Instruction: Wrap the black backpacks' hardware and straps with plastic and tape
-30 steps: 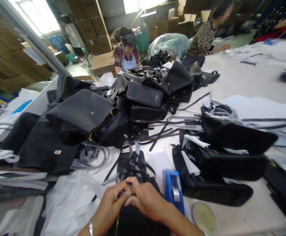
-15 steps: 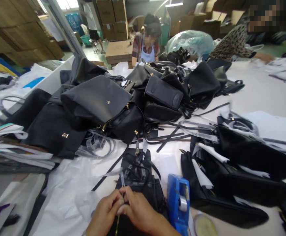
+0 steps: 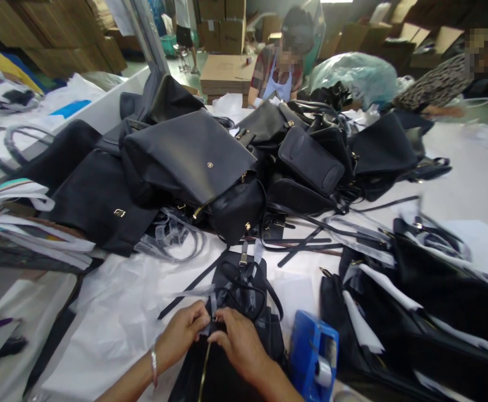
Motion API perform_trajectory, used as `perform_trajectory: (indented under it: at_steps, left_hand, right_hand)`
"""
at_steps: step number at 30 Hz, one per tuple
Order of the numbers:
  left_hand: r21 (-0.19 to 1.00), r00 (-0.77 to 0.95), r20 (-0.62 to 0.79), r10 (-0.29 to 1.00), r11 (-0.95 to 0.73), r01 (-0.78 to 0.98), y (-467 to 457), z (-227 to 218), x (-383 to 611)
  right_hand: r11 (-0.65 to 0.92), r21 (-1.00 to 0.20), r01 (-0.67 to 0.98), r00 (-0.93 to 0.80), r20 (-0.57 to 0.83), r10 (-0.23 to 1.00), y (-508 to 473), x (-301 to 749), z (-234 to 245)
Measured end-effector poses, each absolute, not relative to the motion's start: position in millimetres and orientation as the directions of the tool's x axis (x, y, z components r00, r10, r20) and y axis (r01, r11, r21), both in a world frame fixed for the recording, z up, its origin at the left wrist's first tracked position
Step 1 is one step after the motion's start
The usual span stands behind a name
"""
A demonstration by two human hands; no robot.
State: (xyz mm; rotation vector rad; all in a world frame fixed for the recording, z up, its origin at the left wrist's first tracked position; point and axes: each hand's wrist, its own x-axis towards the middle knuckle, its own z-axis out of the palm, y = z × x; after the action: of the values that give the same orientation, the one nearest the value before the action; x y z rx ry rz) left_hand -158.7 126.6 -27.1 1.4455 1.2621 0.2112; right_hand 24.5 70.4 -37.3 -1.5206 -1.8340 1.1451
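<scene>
Left grip (image 3: pixel 181 328), cluttered table (image 3: pixel 472 173), boxes (image 3: pixel 60 25) beyond

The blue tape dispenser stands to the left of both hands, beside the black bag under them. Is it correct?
Only the side is wrong: the head view shows the blue tape dispenser to the right of the left hand and the right hand, beside the black bag under them.

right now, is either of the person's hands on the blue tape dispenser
No, the left hand and right hand are both at the black bag, with the blue tape dispenser beside it.
</scene>
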Motion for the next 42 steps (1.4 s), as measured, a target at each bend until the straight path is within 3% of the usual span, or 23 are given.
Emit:
perform_trajectory:
  at_steps: [4,7,17,30,37,42]
  left_hand:
    - [0.702,0.410,-0.335,0.848,-0.065,0.709,166.1,-44.0,-163.6]
    - [0.688,0.496,-0.283,0.821,-0.186,0.701,187.9,-59.4,-161.0]
    - [0.630,0.511,-0.380,0.771,-0.188,0.754,187.0,-95.8,-166.1]
    - [0.551,0.367,-0.386,0.846,-0.107,0.828,170.4,-92.1,-169.3]
    - [0.612,0.371,-0.322,0.871,-0.107,0.783,167.4,-81.9,-169.3]
    - [0.707,0.388,-0.193,0.901,-0.147,0.692,150.7,-51.3,-174.1]
  right_hand:
    - [-0.028,-0.777,0.629,-0.119,-0.132,0.984,81.6,37.8,-44.4]
    - [-0.056,-0.774,0.631,-0.080,-0.136,0.987,85.0,48.7,-48.3]
    - [-0.087,-0.698,0.711,-0.080,-0.203,0.976,73.5,46.3,-55.6]
    - [0.030,-0.672,0.740,-0.085,-0.049,0.995,61.8,33.3,-29.1]
    - [0.004,-0.723,0.691,-0.050,-0.043,0.998,44.9,36.0,-26.5]
    - [0.070,-0.684,0.726,-0.036,0.064,0.997,51.4,27.4,-0.8]
